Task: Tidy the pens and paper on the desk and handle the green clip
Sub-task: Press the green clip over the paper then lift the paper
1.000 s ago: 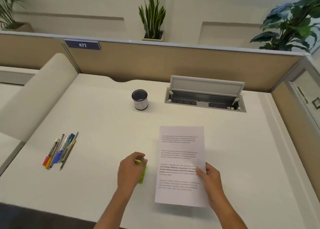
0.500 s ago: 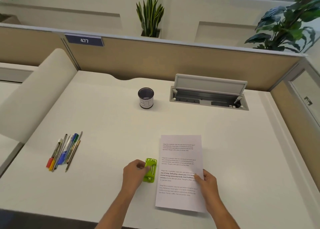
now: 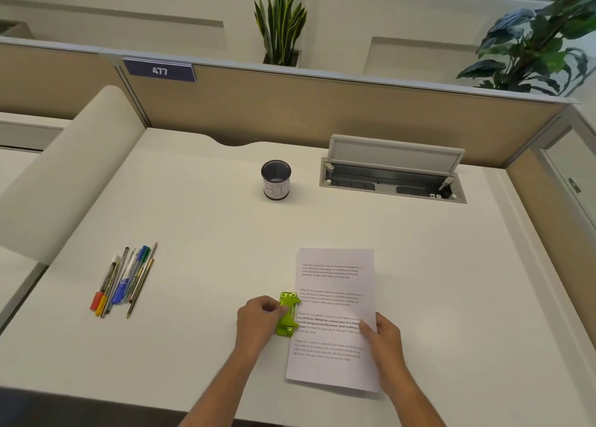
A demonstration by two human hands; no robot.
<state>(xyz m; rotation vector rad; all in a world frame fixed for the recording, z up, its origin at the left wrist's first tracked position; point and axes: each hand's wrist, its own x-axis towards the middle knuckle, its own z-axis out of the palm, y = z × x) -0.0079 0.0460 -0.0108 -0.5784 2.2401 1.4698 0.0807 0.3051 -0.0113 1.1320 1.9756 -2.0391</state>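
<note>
The green clip (image 3: 288, 313) is pinched between the thumb and fingertips of the left hand (image 3: 258, 321), which is closed on its left side. It is now laid against the left edge of the paper (image 3: 335, 320), its right side just overlapping the sheet; a second ago it was mostly hidden under that hand, a little apart from the page, and half a second ago it had been turned face up beside the edge. The right hand (image 3: 382, 333) is pressed on the sheet at about 3 o'clock from the clip, fingers together and flat, nothing clamped in it. From this shift it is judged that clipping the paper is the step in hand and is nearly seated. The pens (image 3: 124, 279) lie bundled well apart at 9 o'clock, untouched, and the pen cup (image 3: 276, 180) stands at 12 o'clock, so that part is judged still outstanding.
</note>
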